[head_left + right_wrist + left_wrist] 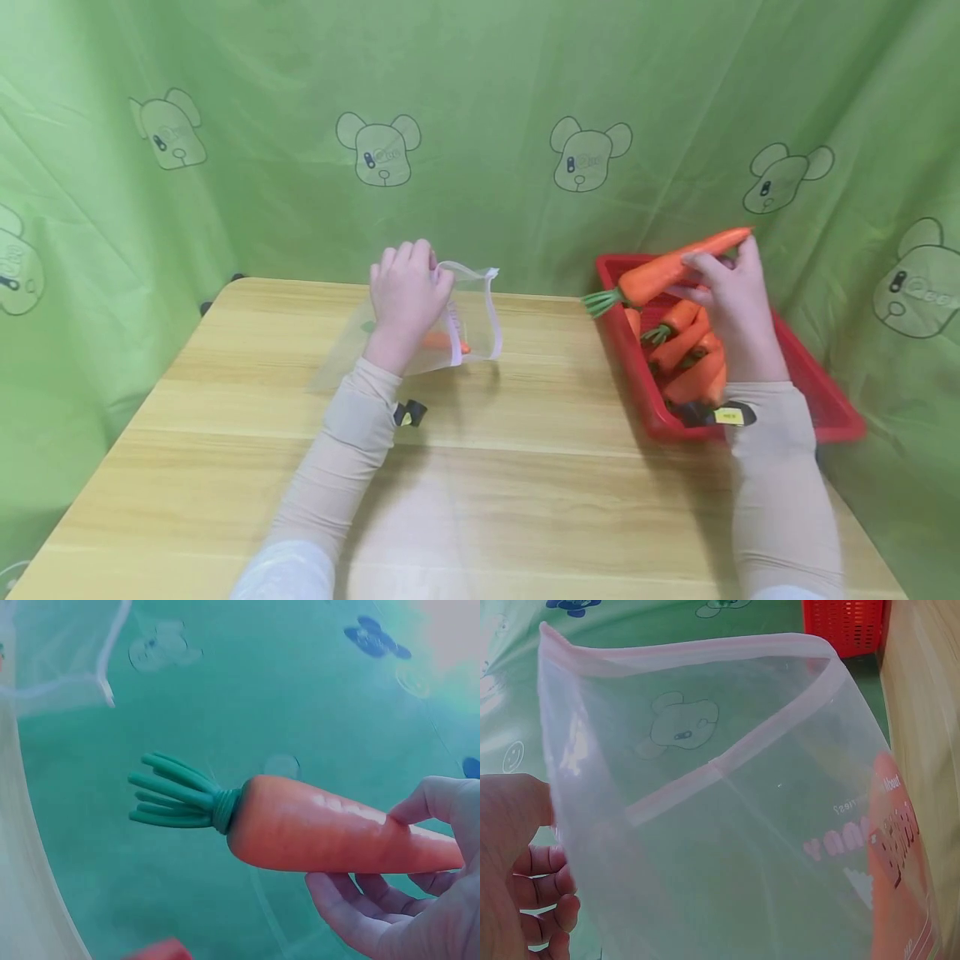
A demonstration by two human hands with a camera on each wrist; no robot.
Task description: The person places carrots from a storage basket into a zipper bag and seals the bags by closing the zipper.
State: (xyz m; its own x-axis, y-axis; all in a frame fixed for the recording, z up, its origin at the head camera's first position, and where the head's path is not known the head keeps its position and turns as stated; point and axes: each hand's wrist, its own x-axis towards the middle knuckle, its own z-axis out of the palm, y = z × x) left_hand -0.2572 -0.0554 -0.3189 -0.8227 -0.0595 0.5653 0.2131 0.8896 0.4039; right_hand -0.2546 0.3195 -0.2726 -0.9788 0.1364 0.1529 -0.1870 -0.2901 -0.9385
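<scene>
Both grasping: left hand (pixel 408 293), bag (pixel 735 862); right hand (pixel 741 310), carrot (pixel 307 829); head view adds heaped carrots (pixel 693 377)

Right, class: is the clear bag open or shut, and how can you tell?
Open. On the bag, gripped by the left hand, the two rim edges stand well apart, leaving a wide gap.
</scene>
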